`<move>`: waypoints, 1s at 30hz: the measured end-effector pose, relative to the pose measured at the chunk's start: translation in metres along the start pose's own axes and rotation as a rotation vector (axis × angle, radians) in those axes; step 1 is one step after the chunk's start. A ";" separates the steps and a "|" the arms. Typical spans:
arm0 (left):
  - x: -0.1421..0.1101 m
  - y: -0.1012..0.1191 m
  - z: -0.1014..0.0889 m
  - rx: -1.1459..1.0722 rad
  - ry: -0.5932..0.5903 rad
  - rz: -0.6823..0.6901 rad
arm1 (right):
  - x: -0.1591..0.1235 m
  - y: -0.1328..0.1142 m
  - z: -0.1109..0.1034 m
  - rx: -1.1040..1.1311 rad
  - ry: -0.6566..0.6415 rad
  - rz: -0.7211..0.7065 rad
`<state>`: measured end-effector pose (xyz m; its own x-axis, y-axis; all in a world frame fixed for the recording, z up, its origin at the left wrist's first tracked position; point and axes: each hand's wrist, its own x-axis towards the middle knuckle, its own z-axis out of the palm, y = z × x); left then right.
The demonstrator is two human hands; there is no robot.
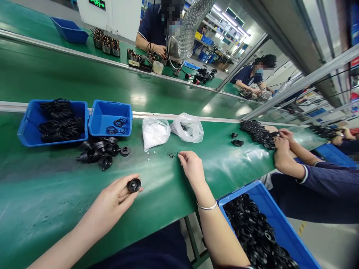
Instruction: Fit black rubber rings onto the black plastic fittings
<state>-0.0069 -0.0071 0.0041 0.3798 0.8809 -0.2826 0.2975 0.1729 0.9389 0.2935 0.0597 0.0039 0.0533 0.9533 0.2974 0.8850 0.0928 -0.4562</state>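
A round black plastic cap, hollow side towards me, is gripped between the thumb and fingers of my left hand, above the green table. My right hand has its thumb and forefinger pinched together at the edge of a scatter of tiny black pieces. Whatever is between those fingertips is too small to make out. Behind that hand stand a clear bag of white bits and an open clear bag with something dark inside. Several black plastic parts lie heaped left of the bags.
Two blue bins, one with black cable bundles and one with black rings, stand at the back left. A blue crate of black parts is at my right. Beyond it a co-worker's hands handle a pile of black parts.
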 end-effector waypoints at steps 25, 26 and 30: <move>0.001 0.011 -0.002 0.247 0.083 0.122 | -0.048 -0.113 0.028 0.478 -0.298 -0.456; 0.001 0.011 -0.001 0.247 0.077 0.112 | -0.048 -0.112 0.027 0.466 -0.302 -0.462; 0.001 0.013 -0.001 0.227 0.047 0.075 | -0.053 -0.110 0.025 0.409 -0.292 -0.493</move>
<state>-0.0034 -0.0042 0.0160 0.3686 0.9080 -0.1993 0.4614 0.0074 0.8872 0.1818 0.0064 0.0176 -0.4867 0.8049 0.3396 0.5257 0.5803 -0.6220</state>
